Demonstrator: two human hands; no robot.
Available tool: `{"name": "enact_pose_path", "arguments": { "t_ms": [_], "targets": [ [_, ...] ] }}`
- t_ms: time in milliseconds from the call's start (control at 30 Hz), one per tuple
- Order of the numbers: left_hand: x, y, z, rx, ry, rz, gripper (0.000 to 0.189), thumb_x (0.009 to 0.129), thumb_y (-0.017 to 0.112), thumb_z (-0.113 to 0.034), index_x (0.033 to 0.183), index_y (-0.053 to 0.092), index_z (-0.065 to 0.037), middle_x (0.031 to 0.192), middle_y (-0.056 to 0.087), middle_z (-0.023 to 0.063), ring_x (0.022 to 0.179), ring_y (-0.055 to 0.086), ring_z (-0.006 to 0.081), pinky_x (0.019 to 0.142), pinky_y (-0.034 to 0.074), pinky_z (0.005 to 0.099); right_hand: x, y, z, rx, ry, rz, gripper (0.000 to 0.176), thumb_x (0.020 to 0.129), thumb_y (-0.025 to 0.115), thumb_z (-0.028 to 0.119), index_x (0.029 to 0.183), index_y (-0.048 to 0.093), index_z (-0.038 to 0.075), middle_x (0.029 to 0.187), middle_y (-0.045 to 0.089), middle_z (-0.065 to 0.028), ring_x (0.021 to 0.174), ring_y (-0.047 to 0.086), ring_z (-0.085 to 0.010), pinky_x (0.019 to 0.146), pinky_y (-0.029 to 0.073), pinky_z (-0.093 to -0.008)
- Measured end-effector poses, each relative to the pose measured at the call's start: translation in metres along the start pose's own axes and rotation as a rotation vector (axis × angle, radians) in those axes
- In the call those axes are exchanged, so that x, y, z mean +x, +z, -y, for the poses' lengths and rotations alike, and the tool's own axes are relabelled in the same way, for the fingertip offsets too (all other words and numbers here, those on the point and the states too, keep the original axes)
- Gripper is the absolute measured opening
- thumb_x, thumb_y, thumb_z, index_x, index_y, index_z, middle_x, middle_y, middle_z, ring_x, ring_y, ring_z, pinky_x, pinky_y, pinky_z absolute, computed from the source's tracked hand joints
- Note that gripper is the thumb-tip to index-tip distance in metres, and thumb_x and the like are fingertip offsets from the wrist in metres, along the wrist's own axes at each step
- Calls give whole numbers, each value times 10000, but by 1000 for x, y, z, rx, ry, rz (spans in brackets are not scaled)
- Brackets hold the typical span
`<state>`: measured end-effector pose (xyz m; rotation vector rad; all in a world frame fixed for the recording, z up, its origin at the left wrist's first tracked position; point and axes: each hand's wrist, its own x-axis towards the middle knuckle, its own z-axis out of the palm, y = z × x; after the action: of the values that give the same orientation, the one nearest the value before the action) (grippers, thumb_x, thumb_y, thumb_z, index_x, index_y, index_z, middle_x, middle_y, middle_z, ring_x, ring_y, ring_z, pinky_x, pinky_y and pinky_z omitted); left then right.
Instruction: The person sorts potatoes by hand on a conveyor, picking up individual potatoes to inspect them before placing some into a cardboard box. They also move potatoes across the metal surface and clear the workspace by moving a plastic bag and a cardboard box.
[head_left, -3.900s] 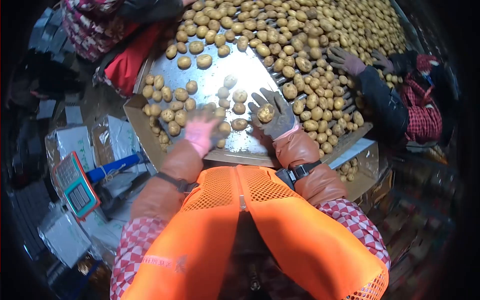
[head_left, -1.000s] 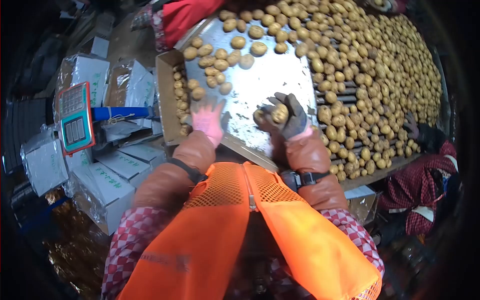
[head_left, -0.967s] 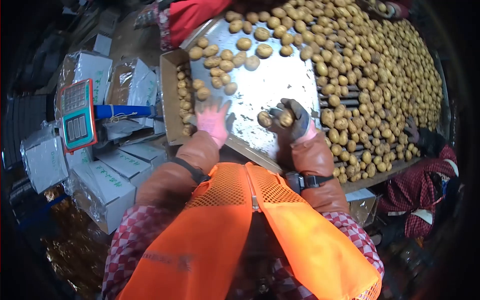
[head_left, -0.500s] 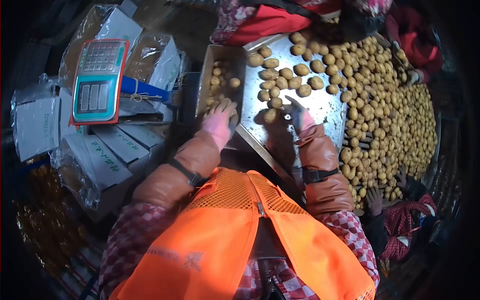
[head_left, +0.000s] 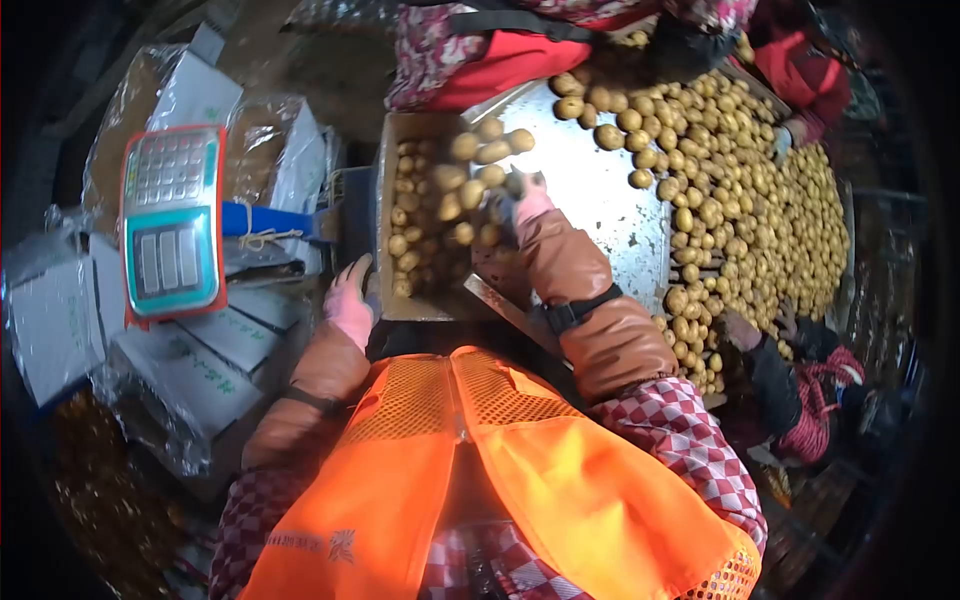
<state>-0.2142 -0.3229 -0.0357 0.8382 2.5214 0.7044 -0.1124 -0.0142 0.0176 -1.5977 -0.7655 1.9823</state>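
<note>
- Glove on right hand [head_left: 527, 192]: low at the box end of the metal sheet [head_left: 620, 200], up against a loose cluster of potatoes [head_left: 492, 153]; fingers dark, blurred, partly hidden; cannot tell whether they curl round anything
- Left hand [head_left: 350, 303]: open, thumb apart, no potato in it, just outside the near-left corner of the cardboard box [head_left: 430, 306]; contact with the wall uncertain
- Cluster lies across the sheet's end and the right part of the box, several potatoes smeared by motion; others rest inside the box
- Main risk, by my reading: too many going over at once, so a hard push could bounce one off the rim and outside
- Weak spot: near corner, where the sheet's lip [head_left: 505, 303] slants away from the box; a stray could slip through
- Box could skid or turn if nothing braces it when potatoes strike the wall; falling ones may bruise those beneath
- Farther left: scale [head_left: 175, 225] on a blue post [head_left: 265, 220]; a wide left elbow might knock it
- Beyond the sheet: heap [head_left: 760, 220] with a co-worker's hand [head_left: 741, 331] at its near edge; a disturbed heap could roll onto the sheet
</note>
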Motion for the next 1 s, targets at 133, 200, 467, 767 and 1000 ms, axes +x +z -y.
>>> {"name": "enact_pose_path", "arguments": {
  "t_ms": [133,200,467,767,1000],
  "targets": [
    [14,9,2,-30,184,-33,383,899,620,-124,1282,627,-107,1265,633,168,1199,570,376,1035,452,434,0,-52,-27,-689,-533,467,441,921,659,133,1334,566,8,1082,673,-152,1109,616,-270,981,473,-402],
    [31,18,-15,-19,279,-57,362,905,638,-145,1265,643,-103,1247,638,177,1192,579,369,1037,452,428,-49,-78,23,-828,-472,244,425,932,647,141,1327,571,2,1058,686,-156,1050,630,-257,955,487,-385],
    [61,61,-209,246,867,133,533,844,708,-377,1339,599,-211,1446,475,188,1361,396,412,1121,309,563,-26,-261,-67,-389,-353,34,410,933,656,128,1324,585,23,1180,682,-208,1086,652,-258,963,497,-339],
    [79,87,-237,783,379,67,490,857,660,-346,1331,586,-246,1466,472,102,1406,342,373,1122,269,581,-37,-470,55,-357,-581,-618,400,935,666,200,1262,612,-24,1184,674,-199,1077,638,-227,938,500,-347],
    [56,172,-275,253,715,95,592,876,665,-357,1406,517,-140,1454,473,187,1369,401,426,1101,345,541,7,-448,113,-984,-340,-710,734,798,704,629,1359,571,175,1325,581,-265,1206,585,-405,1049,449,-462]
  ]
}}
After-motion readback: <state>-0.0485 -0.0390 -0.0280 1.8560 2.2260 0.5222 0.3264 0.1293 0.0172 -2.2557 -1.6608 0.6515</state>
